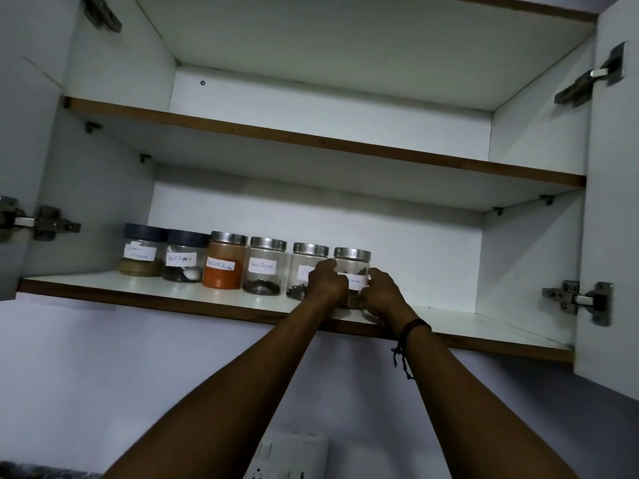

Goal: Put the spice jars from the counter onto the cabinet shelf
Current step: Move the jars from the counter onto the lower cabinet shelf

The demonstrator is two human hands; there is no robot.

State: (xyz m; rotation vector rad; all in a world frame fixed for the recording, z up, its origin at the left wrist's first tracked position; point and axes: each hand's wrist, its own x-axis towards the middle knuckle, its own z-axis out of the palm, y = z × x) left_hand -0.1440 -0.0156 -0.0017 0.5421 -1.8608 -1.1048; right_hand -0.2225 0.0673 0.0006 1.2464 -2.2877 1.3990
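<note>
Several labelled spice jars stand in a row on the lower cabinet shelf (145,288). From the left come a garam masala jar (141,252) and a pepper jar (185,257), both with dark lids, then a red chilli powder jar (225,261), a black pepper jar (265,269) and a cloves jar (306,267). The cinnamon jar (352,262) with a steel lid ends the row on the right. My left hand (326,280) grips its left side and my right hand (382,295) grips its right side. Its base is hidden behind my hands.
The upper shelf (311,140) holds nothing. Bare shelf surface lies to the right of the jars. The two cabinet doors stand open at the left (20,167) and right (612,219), with metal hinges. A white socket plate (290,458) sits on the wall below.
</note>
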